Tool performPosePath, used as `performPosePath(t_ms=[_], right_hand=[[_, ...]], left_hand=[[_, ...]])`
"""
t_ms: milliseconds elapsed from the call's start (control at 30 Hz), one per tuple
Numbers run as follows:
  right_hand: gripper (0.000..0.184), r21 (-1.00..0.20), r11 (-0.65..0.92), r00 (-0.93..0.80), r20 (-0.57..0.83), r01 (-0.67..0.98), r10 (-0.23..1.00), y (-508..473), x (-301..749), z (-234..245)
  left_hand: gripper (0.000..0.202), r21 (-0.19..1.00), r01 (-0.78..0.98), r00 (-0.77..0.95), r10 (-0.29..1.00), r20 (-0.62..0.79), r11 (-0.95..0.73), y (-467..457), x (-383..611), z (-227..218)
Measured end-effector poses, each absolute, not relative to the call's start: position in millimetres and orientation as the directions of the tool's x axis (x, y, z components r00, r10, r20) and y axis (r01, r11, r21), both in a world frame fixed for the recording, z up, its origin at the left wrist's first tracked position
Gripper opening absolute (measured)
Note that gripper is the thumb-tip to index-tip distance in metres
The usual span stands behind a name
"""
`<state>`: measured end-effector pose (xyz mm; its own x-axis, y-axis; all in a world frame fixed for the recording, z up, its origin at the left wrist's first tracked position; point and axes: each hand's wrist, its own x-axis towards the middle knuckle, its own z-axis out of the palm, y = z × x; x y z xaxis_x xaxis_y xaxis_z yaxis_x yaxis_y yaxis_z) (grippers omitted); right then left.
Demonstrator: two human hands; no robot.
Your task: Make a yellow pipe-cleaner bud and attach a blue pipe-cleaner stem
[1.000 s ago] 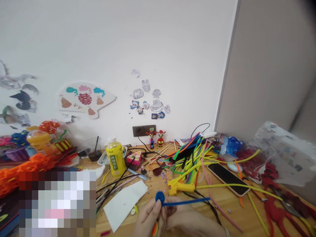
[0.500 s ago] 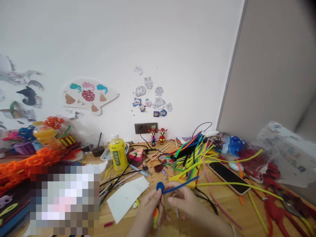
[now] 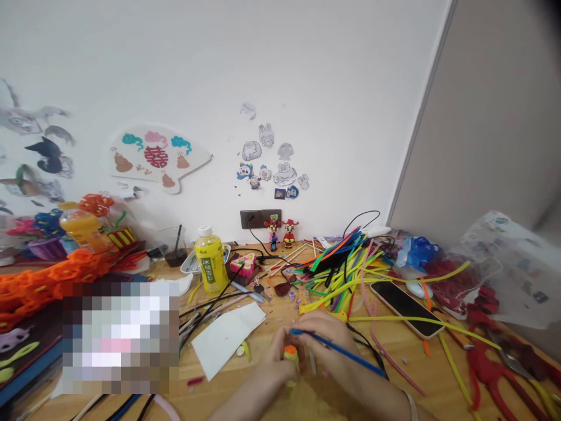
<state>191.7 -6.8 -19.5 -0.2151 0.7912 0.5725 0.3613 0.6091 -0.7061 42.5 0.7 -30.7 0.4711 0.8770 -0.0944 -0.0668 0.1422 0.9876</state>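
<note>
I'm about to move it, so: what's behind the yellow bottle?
Behind the yellow drink bottle, a shallow pale tray shows on both sides, with the white wall above. The bottle covers the tray's middle, so whatever lies there cannot be seen.

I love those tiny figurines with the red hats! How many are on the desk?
2. The blue-robed figurine and the red-robed figurine stand side by side against the wall, by the wall socket; others could be hidden in the clutter.
</note>
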Motion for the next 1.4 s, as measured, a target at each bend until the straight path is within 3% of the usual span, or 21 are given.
performPosePath(t_ms=[200, 400, 533, 600, 767, 900, 1067, 1200, 1400], right_hand=[[0.019, -0.485, 0.763, -0.45, 0.617, 0.428, 0.645, -4.2, 189.1, -22.1], [0.021, -0.321, 0.854, -0.526, 0.681, 0.41, 0.509, -4.3, 189.2, -26.1], [0.022, -0.266, 0.861, -0.548, 0.681, 0.433, 0.486, -5.1, 191.2, -29.4], [0.023, -0.245, 0.865, -0.524, 0.713, 0.437, 0.466, -3.3, 192.7, -32.6], [0.027, -0.278, 0.831, -0.364, 0.799, 0.482, 0.478, 4.5, 198.5, -38.8], [0.021, -0.434, 0.755, -0.259, 0.755, 0.491, 0.603, 5.0, 200.4, -35.4], [0.017, -0.527, 0.717, -0.192, 0.728, 0.456, 0.658, 1.9, 198.6, -31.8], [0.017, -0.503, 0.733, -0.222, 0.734, 0.458, 0.642, 0.9, 199.8, -29.9], [0.02, -0.391, 0.748, -0.301, 0.74, 0.536, 0.602, -1.8, 200.8, -27.3]], left_hand=[[0.057, 0.998, 0.061, 0.424, 0.905, -0.037, 0.012, -0.3, 44.6, -31.6], [0.077, 0.992, 0.093, 0.462, 0.886, 0.036, -0.088, 5.2, 40.0, -39.5], [0.087, 0.982, 0.104, 0.403, 0.91, 0.102, -0.156, 8.8, 40.2, -49.9], [0.081, 0.988, 0.035, 0.359, 0.924, 0.131, -0.153, 11.1, 41.3, -52.5], [0.028, 0.985, -0.055, 0.326, 0.93, 0.171, -0.161, 13.1, 42.3, -40.9], [0.027, 0.987, -0.136, 0.315, 0.941, 0.126, -0.087, 9.7, 42.0, -27.8], [0.023, 0.983, 0.013, 0.237, 0.955, 0.176, -0.184, 7.1, 38.0, -28.5], [0.022, 0.955, 0.08, 0.235, 0.936, 0.26, -0.286, 6.0, 36.2, -29.0], [0.019, 0.952, 0.062, 0.258, 0.926, 0.275, -0.3, 4.5, 36.0, -28.4]])
